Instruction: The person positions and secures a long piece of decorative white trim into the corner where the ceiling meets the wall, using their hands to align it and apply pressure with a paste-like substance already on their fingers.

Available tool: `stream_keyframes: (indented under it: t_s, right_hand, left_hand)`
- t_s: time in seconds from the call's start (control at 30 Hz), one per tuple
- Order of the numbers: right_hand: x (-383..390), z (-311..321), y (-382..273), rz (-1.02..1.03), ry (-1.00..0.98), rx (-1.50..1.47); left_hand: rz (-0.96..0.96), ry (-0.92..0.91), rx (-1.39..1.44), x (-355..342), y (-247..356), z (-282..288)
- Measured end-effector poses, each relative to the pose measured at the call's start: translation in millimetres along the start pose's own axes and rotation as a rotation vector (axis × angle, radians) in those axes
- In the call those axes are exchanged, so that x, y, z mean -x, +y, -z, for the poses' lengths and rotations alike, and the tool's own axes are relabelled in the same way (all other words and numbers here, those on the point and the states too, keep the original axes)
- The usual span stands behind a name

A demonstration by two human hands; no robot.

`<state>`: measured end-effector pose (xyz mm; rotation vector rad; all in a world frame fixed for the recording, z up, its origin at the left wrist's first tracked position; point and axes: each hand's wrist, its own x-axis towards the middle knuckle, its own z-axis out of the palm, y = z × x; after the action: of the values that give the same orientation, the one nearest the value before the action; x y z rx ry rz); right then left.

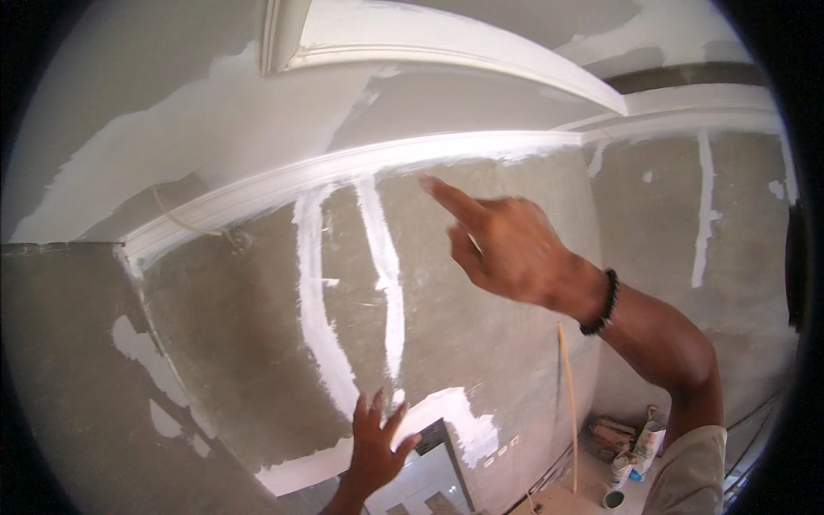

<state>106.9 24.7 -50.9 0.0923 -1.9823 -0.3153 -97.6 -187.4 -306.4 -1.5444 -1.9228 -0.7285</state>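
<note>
My right hand (519,245) is raised in front of the grey wall (481,318). Its index finger stretches toward the white cornice (412,150), while the other fingers curl loosely around nothing. Whether the fingertip touches the wall cannot be made out. A dark beaded bracelet (608,302) circles that wrist. Lower down, my left hand (375,442) has its fingers spread near the wall, above a doorway (421,481), and holds nothing. Two vertical strips of white filler (313,283) run down the wall between the cornice and my left hand.
A thin cable (180,221) hangs from the ceiling edge at the left. A boxed white ceiling frame (446,47) juts out overhead. An orange pole (567,403) leans at the right. Sacks (648,442) and an open bucket (613,499) stand on the floor far below.
</note>
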Motion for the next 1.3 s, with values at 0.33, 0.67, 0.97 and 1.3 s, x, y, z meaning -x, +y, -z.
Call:
stream_keyframes:
  t_s: [0.33, 0.67, 0.97, 1.3]
  right_hand:
    - [102.9, 134.5, -8.0, -0.169, -0.047, 0.098]
    - [135.4, 275.4, -42.8, -0.296, 0.188, 0.413]
    - [120.3, 457.3, -124.0, -0.388, 0.722, 0.468]
    - [79.2, 614.5, -162.0, -0.326, 0.871, 0.461]
  left_hand:
    - [-0.3, 0.288, 1.161, -219.2, 108.1, 55.8]
    - [-0.623, 0.268, 1.826, -348.2, 273.7, 172.1]
    - [-0.879, 0.302, 2.107, -363.7, 369.5, 255.0]
    - [-0.907, 0.406, 2.255, -369.8, 393.4, 266.4]
